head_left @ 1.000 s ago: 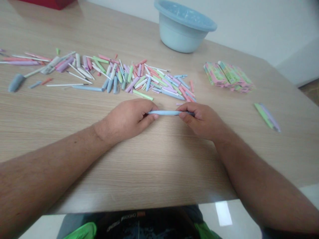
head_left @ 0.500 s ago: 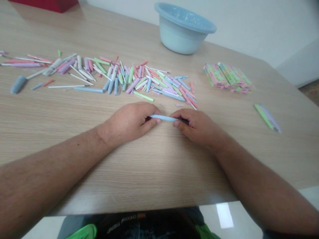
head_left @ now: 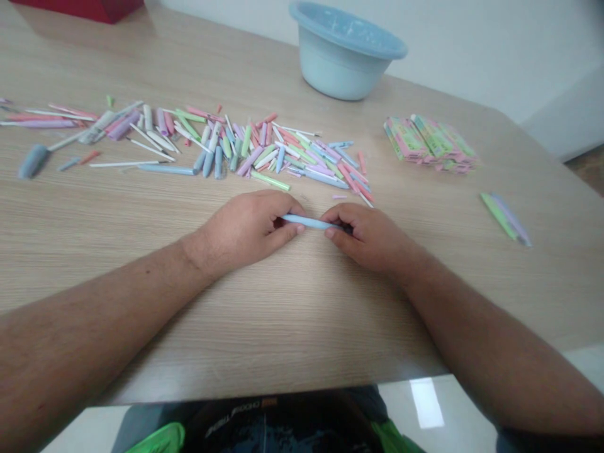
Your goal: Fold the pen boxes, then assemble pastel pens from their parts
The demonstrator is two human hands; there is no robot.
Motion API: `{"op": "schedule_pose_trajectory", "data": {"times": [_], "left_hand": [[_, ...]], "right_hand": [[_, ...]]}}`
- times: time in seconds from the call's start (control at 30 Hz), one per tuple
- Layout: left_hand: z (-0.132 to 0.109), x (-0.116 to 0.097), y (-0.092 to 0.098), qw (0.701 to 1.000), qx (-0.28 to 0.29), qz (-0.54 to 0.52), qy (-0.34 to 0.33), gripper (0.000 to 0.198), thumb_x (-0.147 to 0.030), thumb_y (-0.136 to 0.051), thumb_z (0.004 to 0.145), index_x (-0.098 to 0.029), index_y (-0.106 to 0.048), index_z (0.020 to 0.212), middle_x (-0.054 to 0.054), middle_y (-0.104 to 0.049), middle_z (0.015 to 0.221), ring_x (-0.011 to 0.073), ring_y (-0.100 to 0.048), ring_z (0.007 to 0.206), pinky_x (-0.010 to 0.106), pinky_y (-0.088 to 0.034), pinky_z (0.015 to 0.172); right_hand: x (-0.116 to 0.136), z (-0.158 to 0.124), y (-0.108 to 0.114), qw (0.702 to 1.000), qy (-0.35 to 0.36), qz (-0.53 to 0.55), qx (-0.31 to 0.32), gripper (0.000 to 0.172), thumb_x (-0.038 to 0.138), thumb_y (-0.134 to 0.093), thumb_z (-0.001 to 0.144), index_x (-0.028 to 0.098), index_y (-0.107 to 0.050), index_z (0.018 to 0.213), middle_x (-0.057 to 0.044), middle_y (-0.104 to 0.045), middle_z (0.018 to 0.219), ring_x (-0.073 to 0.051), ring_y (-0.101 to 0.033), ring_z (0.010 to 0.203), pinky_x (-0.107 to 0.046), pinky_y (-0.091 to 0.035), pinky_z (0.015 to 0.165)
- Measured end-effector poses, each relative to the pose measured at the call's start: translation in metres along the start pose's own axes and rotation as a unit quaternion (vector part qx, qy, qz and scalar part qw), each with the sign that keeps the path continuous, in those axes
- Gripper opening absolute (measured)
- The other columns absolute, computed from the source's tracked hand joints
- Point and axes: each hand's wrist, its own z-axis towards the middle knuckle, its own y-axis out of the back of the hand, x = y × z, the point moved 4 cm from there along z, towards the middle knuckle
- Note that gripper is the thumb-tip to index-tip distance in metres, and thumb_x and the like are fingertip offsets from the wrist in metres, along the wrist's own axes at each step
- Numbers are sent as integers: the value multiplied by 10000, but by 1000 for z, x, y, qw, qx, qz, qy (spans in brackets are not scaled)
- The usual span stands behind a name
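Between both hands lies a light-blue pen barrel (head_left: 309,221), held level just above the table. My left hand (head_left: 262,225) pinches its left end between thumb and fingers. The other end is in the closed fingers of my right hand (head_left: 365,234), which hide that tip. Beyond the hands spreads a heap of loose pen parts (head_left: 268,148): pink, green, lilac, blue and white barrels, caps and thin refills. A green and a lilac pen (head_left: 506,218) lie side by side to the right.
A light-blue basin (head_left: 346,56) stands at the back. Stacked pink-and-green packets (head_left: 431,145) sit at the right rear. Part of a red box (head_left: 80,7) shows at the far left. The wooden table's (head_left: 264,352) front edge runs close to my body.
Hardly anything differs. The view has shifted slightly, and my right fingers cover a little more of the pen's dark right end; both hands keep their hold.
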Motion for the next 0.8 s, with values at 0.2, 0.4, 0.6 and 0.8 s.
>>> {"op": "schedule_pose_trajectory", "data": {"times": [0.2,0.4,0.6,0.8], "left_hand": [[0,2,0,1000,-12,-7,16,317,-404,-623,1017,-192,-826,1136,41,-779,909,205,-670,764,327,-484,768],[-1,9,4,997,-41,-18,66,284,-412,-619,1006,-197,-792,1068,36,-784,878,215,-705,768,323,-471,720],[1,17,2,996,-31,-24,80,281,-426,-592,999,-211,-772,1015,36,-789,866,234,-728,773,338,-487,720],[1,14,-3,997,-11,-21,68,310,-438,-562,1005,-208,-770,997,43,-781,855,235,-713,747,343,-474,701]], "right_hand": [[0,0,0,1000,-2,6,-21,149,274,-659,990,208,-753,1086,-56,-773,1003,-220,-648,853,-348,-461,788],[-9,0,14,997,19,-29,-67,156,283,-644,977,202,-754,1052,-66,-765,986,-228,-643,867,-358,-476,812],[-63,-9,72,963,-121,-126,-206,212,339,-672,960,197,-816,1023,-81,-767,948,-244,-640,849,-368,-481,797],[-150,-46,114,897,-339,-221,-180,245,258,-660,905,181,-861,1023,-96,-796,904,-264,-674,841,-361,-466,759]]}}
